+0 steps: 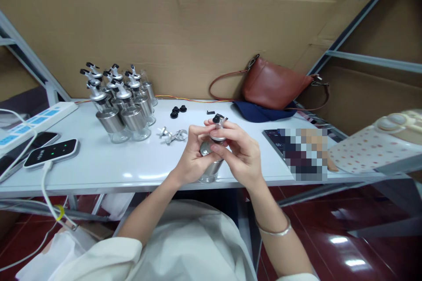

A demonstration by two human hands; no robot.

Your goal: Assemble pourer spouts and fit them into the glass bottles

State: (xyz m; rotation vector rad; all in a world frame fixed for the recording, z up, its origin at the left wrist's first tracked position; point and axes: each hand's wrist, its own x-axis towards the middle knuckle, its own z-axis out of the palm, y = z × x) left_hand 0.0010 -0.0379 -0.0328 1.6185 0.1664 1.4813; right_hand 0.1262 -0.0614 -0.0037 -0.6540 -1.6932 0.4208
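Observation:
An oil bottle (pixel 208 178) of glass with a steel sleeve stands upright at the table's front edge, mostly covered by my hands. My left hand (pixel 194 153) is closed around its upper part. At the top, the fingers of my right hand (pixel 242 151) grip a silver pourer spout (pixel 218 135) with a black flap, which sits on the bottle's neck; whether it is fully seated is hidden. Beyond my left hand lie several loose silver pourer parts (pixel 172 135). Further back are several black stoppers (pixel 174 112) and a small black flap (pixel 210 112).
Several bottles with pourers (pixel 114 119) stand grouped at the back left. A power strip (pixel 39 122), phone and white device (pixel 52 153) lie left. Behind on the right is a brown bag (pixel 275 81) on dark blue cloth. A blurred-out phone (pixel 280 145) and dotted container (pixel 359 151) are right.

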